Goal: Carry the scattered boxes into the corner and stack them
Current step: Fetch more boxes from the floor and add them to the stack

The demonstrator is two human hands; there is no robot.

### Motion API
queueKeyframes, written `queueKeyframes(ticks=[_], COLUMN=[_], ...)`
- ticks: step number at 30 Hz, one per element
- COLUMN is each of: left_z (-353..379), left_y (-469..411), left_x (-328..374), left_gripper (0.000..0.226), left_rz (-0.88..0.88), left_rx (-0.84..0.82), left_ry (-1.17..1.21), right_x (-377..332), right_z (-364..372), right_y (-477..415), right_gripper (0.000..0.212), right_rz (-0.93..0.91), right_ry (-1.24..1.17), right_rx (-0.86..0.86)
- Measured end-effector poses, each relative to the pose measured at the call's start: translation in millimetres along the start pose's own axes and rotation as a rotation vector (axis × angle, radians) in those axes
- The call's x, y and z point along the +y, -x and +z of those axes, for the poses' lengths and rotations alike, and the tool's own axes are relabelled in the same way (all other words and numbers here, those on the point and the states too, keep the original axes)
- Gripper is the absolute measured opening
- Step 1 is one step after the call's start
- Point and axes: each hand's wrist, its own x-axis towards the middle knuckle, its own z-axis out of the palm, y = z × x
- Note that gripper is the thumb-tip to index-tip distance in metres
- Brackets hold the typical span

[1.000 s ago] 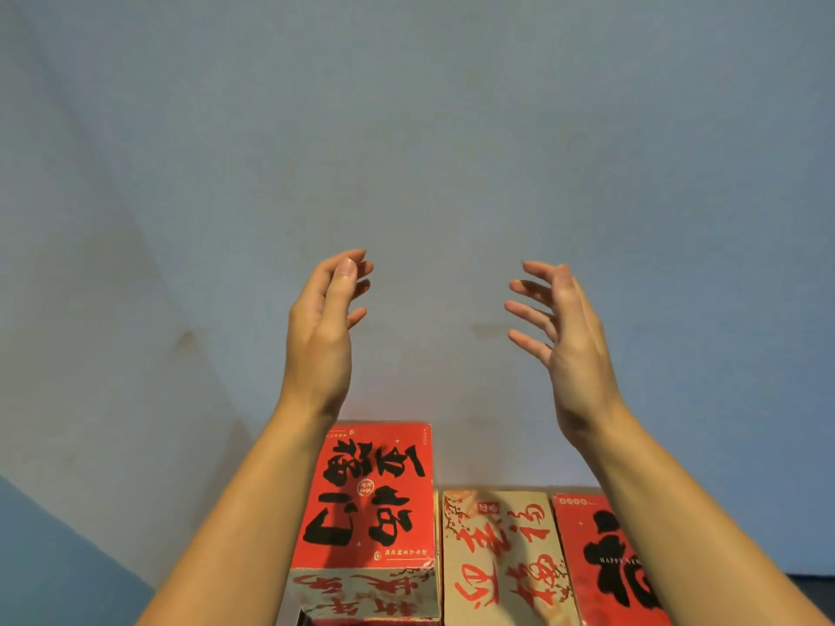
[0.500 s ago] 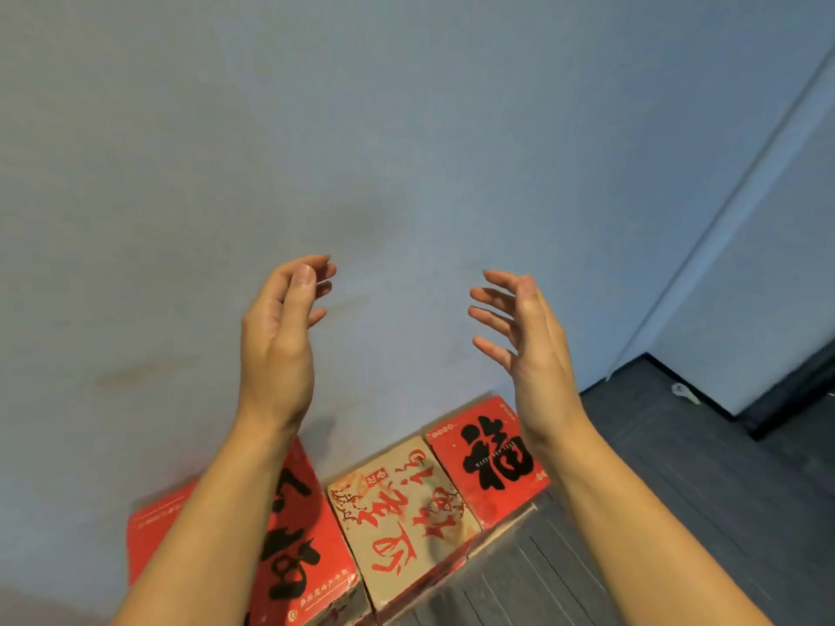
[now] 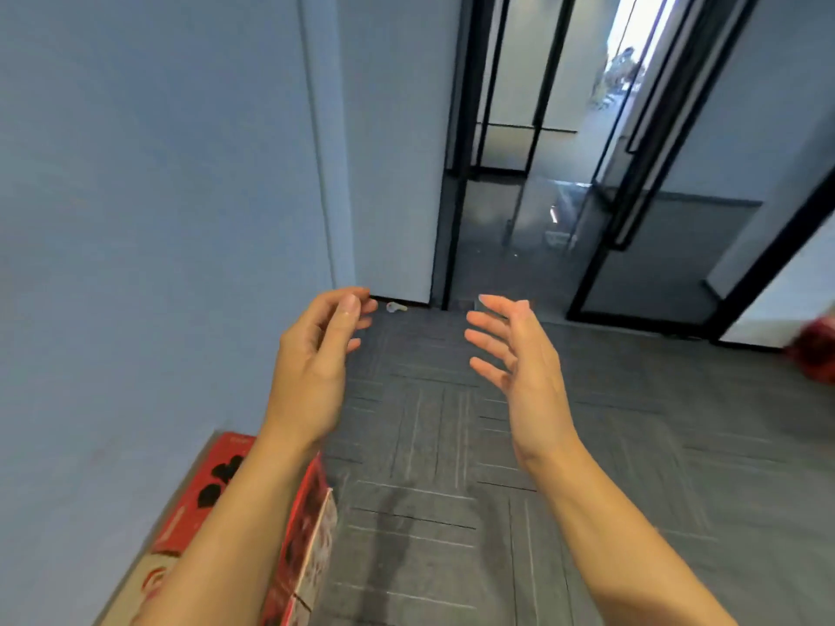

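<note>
Boxes [image 3: 217, 485] lie along the floor's wall edge, the left hand [image 3: 311, 368] and right hand [image 3: 519, 363] are open and empty, and a blurred red object [image 3: 813, 354] probably remains to be carried.

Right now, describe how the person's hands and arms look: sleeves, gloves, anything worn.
The left hand and right hand are bare: no gloves, and no rings show on the visible fingers. The left forearm and right forearm are bare down to the picture's lower edge, with no sleeve, watch or wristband in view.
</note>
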Motion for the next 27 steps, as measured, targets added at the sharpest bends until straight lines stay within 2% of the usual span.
queueKeyframes(ticks=[4, 11, 16, 22, 27], left_z=[102.1, 252.6, 367.1, 503.0, 604.9], left_y=[-13.2, -24.5, -30.2, -29.9, -51.8], left_x=[-6.3, -4.6, -3.8, -24.9, -46.5], left_gripper=[0.051, 0.047, 0.039, 0.04, 0.034], left_rz=[-0.015, -0.032, -0.025, -0.056, -0.079], left_rx=[-0.165, -0.31, -0.487, -0.738, -0.851], left_ry=[0.047, 0.123, 0.147, 0.179, 0.239], right_x=[1.7, -7.7, -12.7, 3.2, 5.7], right_z=[-82.8, -224.7, -323.5, -419.4, -490.8], right_y=[-25.8, -50.4, -58.4, -75.1, -114.5], right_gripper=[0.071, 0.069, 0.072, 0.073, 0.064], right_rz=[0.005, -0.05, -0.056, -0.042, -0.047], right_ry=[-0.017, -0.013, -0.027, 0.008, 0.073], right_rx=[0.15, 0.358, 0.592, 0.825, 0.976])
